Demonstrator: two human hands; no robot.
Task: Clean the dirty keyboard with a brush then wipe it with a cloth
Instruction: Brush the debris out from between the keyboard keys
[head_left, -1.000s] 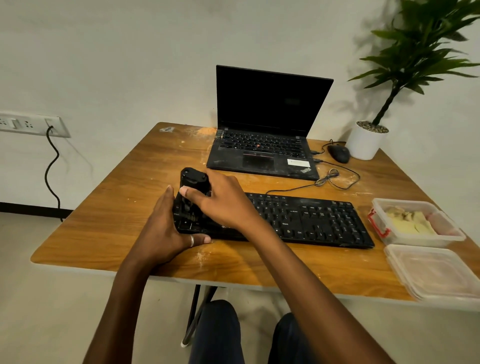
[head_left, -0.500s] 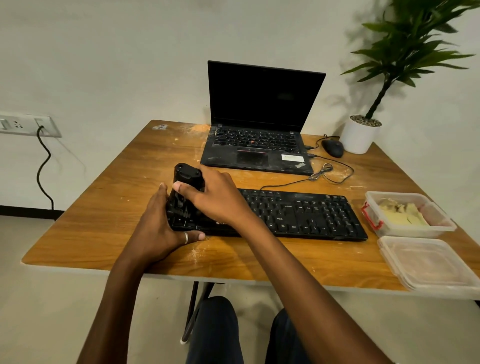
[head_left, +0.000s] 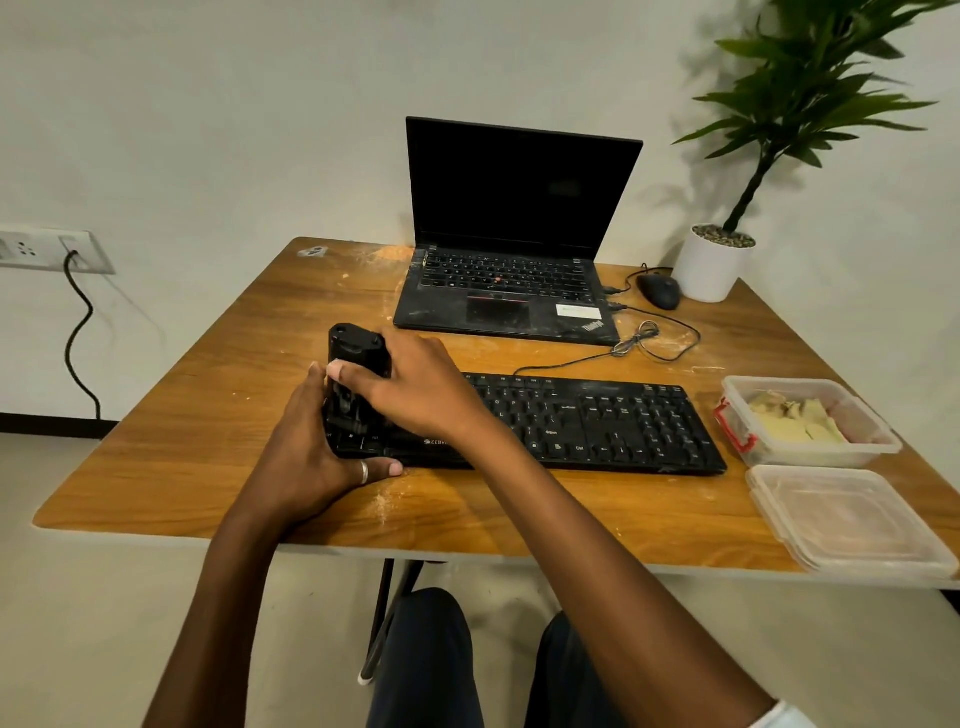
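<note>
Right hand (head_left: 415, 384) grips the black brush (head_left: 358, 348) over the keyboard's (head_left: 597, 421) nine-o'clock end, hiding the bristles; left hand (head_left: 311, 447) clasps that end, covering its corner keys.

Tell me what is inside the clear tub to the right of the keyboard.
The clear tub holds pale yellow crumpled pieces, lying loose; what they are is unclear. Anything beneath them is covered.

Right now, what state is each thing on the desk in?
keyboard, lying flat, left end held.
brush, on end over the left keys, gripped.
left hand, holding the keyboard's left end.
right hand, gripping the brush.
laptop, open, screen dark.
container, uncovered, yellow cloth inside.
lid, off, lying beside the container.
</note>
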